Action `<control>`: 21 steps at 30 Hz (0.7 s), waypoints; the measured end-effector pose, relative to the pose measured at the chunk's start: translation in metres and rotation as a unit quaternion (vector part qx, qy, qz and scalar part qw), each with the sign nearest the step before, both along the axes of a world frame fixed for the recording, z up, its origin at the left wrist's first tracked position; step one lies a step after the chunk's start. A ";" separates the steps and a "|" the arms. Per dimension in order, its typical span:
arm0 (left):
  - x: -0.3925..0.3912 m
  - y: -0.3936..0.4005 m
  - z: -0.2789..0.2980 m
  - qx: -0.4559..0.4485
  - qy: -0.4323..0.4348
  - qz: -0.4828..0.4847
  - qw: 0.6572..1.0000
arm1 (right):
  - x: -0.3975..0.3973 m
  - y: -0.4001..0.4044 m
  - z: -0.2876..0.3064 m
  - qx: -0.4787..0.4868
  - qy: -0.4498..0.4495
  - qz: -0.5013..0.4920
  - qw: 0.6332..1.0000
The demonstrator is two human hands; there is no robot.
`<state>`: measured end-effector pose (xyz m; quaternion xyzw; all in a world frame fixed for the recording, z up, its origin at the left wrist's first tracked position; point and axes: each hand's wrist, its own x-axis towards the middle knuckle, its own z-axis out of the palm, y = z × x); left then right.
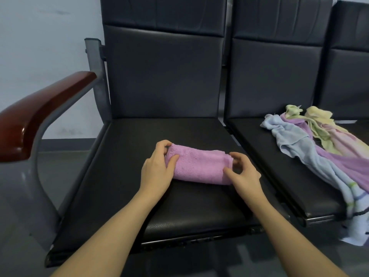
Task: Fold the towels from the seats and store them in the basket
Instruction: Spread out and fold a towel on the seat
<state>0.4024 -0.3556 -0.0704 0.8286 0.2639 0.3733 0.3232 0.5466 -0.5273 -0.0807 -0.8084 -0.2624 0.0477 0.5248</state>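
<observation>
Grip pink towel (199, 166) ends firmly, left hand (157, 168) and right hand (244, 172) curled round each, keeping folds tight

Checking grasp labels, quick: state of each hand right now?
Left hand: grips the left end of the pink towel.
Right hand: fingers curled at the towel's right end, appears to pinch it.

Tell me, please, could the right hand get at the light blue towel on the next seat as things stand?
Probably yes: nothing lies between the right hand and the light blue towel, but it first must let go of the pink towel.
</observation>
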 end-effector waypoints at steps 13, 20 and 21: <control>-0.009 -0.006 0.011 -0.006 -0.016 0.043 0.999 | -0.016 -0.002 0.025 0.106 -0.106 0.057 0.987; -0.007 -0.006 0.008 -0.005 0.001 0.051 0.999 | -0.010 0.008 0.020 -0.017 -0.161 0.006 0.987; -0.006 -0.006 0.008 -0.012 0.000 0.050 0.999 | -0.009 0.011 0.021 -0.029 -0.161 -0.003 0.986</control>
